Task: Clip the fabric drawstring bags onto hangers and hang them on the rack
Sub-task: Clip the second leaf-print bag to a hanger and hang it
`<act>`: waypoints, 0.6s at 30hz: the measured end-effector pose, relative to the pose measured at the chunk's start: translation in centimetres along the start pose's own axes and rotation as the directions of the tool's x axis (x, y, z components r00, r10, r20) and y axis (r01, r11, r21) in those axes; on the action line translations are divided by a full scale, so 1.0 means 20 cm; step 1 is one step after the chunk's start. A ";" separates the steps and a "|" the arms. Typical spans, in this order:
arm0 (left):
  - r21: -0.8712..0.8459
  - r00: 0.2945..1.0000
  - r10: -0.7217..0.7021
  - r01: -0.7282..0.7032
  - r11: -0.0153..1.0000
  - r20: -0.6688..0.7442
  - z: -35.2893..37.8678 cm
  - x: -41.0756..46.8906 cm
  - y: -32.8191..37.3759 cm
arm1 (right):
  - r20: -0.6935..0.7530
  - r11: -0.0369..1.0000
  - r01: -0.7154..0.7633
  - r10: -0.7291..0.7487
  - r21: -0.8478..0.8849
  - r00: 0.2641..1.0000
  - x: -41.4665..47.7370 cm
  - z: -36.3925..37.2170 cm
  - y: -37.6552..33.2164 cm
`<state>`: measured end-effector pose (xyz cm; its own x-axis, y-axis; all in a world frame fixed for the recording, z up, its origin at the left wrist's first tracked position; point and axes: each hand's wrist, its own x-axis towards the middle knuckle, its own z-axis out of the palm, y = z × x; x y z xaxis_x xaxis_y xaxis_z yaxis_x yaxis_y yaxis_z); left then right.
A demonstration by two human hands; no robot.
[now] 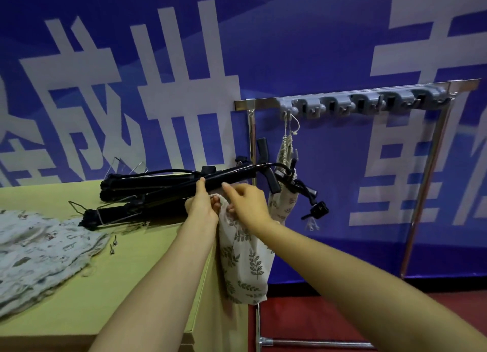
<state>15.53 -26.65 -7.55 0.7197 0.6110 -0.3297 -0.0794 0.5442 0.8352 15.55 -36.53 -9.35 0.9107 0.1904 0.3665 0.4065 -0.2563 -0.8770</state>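
Leaf-print bag [247, 262] held at the counter [131, 285] edge.
My left fingers [201, 187] curl round its top, thumb against a black hanger [168, 185]; my right fingers [228, 193] pinch its rim. Behind, a second bag [286, 151] hangs on the rack [263, 103].

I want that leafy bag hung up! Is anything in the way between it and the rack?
Partly. Black hangers jut out right above the leafy bag, and another bag already hangs from the leftmost hook of the rack. The other hooks look free.
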 end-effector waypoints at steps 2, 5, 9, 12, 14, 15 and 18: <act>0.017 1.000 0.014 -0.014 1.000 0.002 0.00 -0.02 -0.01 | 0.061 0.898 -0.230 0.224 0.376 0.973 0.02 0.03 0.01; 0.029 0.998 0.054 -0.055 0.998 0.040 0.01 -0.03 -0.02 | 0.092 0.652 -0.329 0.371 0.683 0.924 0.08 0.06 0.00; 0.109 0.987 0.122 -0.134 0.985 0.108 -0.02 -0.01 -0.02 | 0.135 0.451 -0.353 0.447 0.820 0.884 0.14 0.08 -0.04; 0.281 0.941 0.204 -0.279 0.918 0.269 -0.07 0.00 -0.01 | 0.087 0.356 -0.272 0.456 0.894 0.886 0.19 0.06 -0.10; 0.331 0.888 0.238 -0.379 0.864 0.394 -0.09 -0.01 -0.01 | -0.001 0.387 -0.197 0.456 0.901 0.890 0.23 0.00 -0.15; 0.361 0.869 0.252 -0.418 0.834 0.425 -0.09 -0.01 -0.01 | -0.050 0.431 -0.169 0.453 0.886 0.890 0.25 -0.03 -0.17; 0.479 0.868 0.297 -0.473 0.740 0.398 -0.13 0.02 -0.03 | -0.157 0.576 -0.142 0.437 0.805 0.885 0.31 -0.14 -0.20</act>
<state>14.12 -25.21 -9.24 0.8756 0.4631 0.1375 -0.0692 -0.1616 0.9844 19.69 -36.98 -2.65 0.9957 -0.0920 -0.0103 0.0460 0.5885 -0.8072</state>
